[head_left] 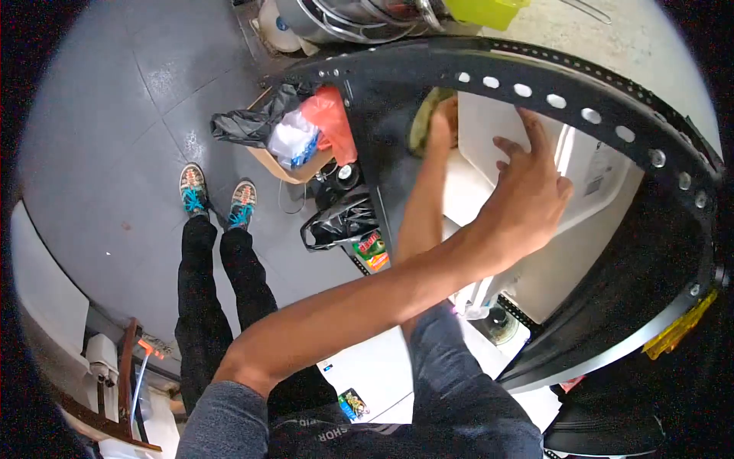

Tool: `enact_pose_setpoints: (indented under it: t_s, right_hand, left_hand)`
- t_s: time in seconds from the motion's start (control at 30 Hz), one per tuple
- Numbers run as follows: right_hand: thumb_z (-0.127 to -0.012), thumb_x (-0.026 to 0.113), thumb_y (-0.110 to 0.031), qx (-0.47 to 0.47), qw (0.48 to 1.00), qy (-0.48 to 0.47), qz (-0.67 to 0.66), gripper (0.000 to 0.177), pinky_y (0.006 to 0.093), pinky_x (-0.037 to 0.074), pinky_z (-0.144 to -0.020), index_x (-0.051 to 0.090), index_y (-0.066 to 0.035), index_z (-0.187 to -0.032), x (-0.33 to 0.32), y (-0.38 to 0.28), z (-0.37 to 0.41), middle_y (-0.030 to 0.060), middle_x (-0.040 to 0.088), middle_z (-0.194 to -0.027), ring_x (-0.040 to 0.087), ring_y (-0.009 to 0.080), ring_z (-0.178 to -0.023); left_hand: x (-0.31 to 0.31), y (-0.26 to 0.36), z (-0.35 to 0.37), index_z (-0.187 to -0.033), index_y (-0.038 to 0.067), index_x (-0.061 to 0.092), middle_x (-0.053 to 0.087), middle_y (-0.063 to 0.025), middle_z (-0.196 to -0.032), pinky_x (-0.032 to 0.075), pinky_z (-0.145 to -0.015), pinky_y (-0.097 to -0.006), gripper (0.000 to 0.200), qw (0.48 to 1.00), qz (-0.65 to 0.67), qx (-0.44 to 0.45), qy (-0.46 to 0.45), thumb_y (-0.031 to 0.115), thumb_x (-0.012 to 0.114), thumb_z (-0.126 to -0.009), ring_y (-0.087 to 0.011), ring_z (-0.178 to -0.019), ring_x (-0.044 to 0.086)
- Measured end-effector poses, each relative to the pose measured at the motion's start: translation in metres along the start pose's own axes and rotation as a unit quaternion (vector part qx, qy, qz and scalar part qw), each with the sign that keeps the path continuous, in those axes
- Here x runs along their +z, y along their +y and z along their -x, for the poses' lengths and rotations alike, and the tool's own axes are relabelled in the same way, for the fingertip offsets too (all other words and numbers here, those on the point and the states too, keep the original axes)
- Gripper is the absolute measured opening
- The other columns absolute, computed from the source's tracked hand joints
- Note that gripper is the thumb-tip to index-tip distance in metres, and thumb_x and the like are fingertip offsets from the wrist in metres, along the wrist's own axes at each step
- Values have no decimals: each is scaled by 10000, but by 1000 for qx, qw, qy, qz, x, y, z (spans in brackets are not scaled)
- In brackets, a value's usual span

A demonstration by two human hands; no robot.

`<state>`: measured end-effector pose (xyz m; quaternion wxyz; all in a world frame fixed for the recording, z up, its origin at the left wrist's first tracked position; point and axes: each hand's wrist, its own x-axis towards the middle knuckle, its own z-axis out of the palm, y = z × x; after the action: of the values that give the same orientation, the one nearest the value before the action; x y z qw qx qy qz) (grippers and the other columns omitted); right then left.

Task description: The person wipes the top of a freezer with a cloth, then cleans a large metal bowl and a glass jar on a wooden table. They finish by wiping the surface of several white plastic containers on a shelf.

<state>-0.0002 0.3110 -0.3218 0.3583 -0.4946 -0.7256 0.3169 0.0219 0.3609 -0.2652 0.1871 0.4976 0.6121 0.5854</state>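
Note:
My arms cross over a black metal shelf. My left hand (531,183) reaches in from the left with its fingers stretched apart, against a white plastic container (485,126) under the rim. Farther in, my right hand (443,122) is at the container's left side, beside a yellow-green item (420,126) that looks like a cloth. Blur and the container hide most of the right fingers, so whether they grip anything cannot be made out. Another translucent white bin (604,183) with a printed label stands to the right of the left hand.
The shelf's perforated black edge (556,100) curves over both hands. Left of the shelf, a cardboard box (279,167) holds plastic bags, with a black bag (348,222) close by. Metal pots (329,19) stand above. A glass jar (501,325) sits lower down.

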Motion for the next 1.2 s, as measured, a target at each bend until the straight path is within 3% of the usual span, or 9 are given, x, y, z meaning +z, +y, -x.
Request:
enact_pose_setpoints:
  t_s: [0.2,0.33,0.4,0.47,0.63,0.8,0.93,1.03,1.2]
  right_hand:
    - [-842,492,-234,-151,923,77,345,280,519,384,-896,561,-7,-991,13,241,-96,187,585,-1081,510,406,-997]
    - [-864,442,-193,-143,934,-126,301,284,527,317,-975,520,13,-1042,15,162,-107,181,509,-1222,446,409,-1129]
    - [-904,396,-246,-299,780,-134,533,478,453,211,-1051,357,-33,-1330,16,193,-76,170,324,-1396,318,320,-1269]
    - [-907,370,-226,-169,921,-171,306,503,518,181,-1048,304,-35,-1368,-1,164,-21,176,230,-1447,224,400,-1311]
    - [-912,405,-252,-91,856,-226,456,532,498,173,-1063,279,-32,-1380,-59,144,82,184,157,-1469,161,382,-1340]
    - [-915,418,-268,-69,852,-217,472,550,479,154,-1077,262,-29,-1386,-70,142,89,197,119,-1474,142,379,-1346]
    - [-924,409,-264,-104,865,-216,440,559,474,130,-1087,230,-33,-1400,-78,159,93,192,94,-1479,124,365,-1354]
    - [-933,397,-257,-149,883,-212,390,558,470,109,-1092,208,-34,-1408,-80,175,98,188,91,-1481,111,355,-1360]
    - [-904,416,-324,-118,885,-220,394,608,462,88,-1095,222,-17,-1391,-75,162,96,177,144,-1464,124,349,-1351]
  left_hand:
    - [13,6,-6,-960,-127,525,323,-494,-1068,416,-867,-527,257,988,125,-90,-19,82,485,-816,-495,-768,565]
    - [-4,-3,-5,-1041,-156,475,354,-490,-1031,408,-871,-526,306,995,16,-16,-94,71,462,-837,-490,-759,564]
    - [0,-3,-5,-1061,-163,463,362,-489,-1022,406,-872,-526,319,995,-6,-1,-104,69,457,-842,-488,-757,564]
    - [11,-7,-8,-1204,-184,258,447,-441,-951,424,-854,-500,503,996,-17,-17,-81,94,469,-842,-478,-759,565]
    - [25,-15,-13,-864,-132,596,184,-620,-1038,504,-690,-574,289,968,220,-120,-12,83,406,-834,-682,-812,469]
    - [18,-22,-27,-977,-169,542,235,-593,-1054,413,-830,-624,335,929,312,-194,-54,103,403,-840,-672,-850,459]
    - [7,-26,-35,-1190,-235,316,307,-548,-1078,296,-971,-594,529,902,326,-274,-72,151,425,-845,-618,-939,466]
    - [24,-45,-35,-1302,-182,-96,602,-291,-917,501,-750,-368,952,913,215,-345,-28,304,541,-787,-375,-819,617]
    - [23,-51,-44,-1307,-177,-98,613,-266,-894,508,-709,-371,959,887,238,-394,-47,309,543,-786,-353,-767,627]
